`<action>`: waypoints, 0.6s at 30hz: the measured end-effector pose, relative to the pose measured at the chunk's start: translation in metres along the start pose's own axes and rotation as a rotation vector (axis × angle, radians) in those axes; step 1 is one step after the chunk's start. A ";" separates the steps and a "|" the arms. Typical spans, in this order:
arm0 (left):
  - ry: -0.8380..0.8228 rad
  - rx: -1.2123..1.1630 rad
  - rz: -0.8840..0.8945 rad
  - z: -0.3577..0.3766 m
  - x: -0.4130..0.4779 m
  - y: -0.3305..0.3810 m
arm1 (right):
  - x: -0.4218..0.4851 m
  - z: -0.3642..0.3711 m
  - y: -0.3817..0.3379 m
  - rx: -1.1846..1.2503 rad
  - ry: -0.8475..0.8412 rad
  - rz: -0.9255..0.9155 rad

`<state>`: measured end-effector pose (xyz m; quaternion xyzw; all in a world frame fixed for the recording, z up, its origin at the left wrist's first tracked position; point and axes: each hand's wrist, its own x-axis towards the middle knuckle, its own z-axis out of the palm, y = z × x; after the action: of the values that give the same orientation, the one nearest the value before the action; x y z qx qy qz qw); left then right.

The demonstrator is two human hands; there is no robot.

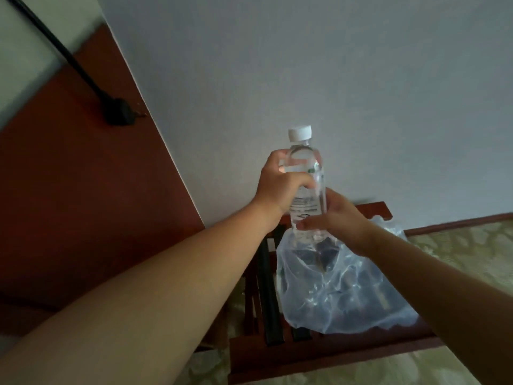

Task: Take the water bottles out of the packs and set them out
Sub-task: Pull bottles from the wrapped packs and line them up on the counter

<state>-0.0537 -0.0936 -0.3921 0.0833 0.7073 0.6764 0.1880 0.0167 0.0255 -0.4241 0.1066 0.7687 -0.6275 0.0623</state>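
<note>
A slatted red-brown wooden rack (319, 354) carries a crumpled clear plastic pack wrap (347, 287). Just above it a clear plastic water bottle (304, 158) with a white cap stands upright. The left hand (277, 184) is wrapped round its upper body and the right hand (341, 220) grips its base.

Two bare forearms, both extended forward and upward: left hand (279, 184) grips the upper body of the bottle (302, 158), right hand (342, 222) holds its lower end, fingers curled
</note>
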 end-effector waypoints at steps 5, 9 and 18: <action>-0.093 -0.119 -0.059 -0.001 -0.023 0.043 | -0.032 0.001 -0.044 0.157 0.041 -0.039; -0.143 0.069 0.040 0.003 -0.062 0.068 | -0.062 -0.002 -0.084 0.147 0.069 -0.178; 0.041 0.194 0.338 0.013 -0.167 0.125 | -0.158 -0.009 -0.148 -0.007 0.029 -0.377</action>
<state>0.0868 -0.1351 -0.2428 0.2049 0.7489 0.6283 0.0484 0.1347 -0.0074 -0.2454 -0.0304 0.7781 -0.6238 -0.0670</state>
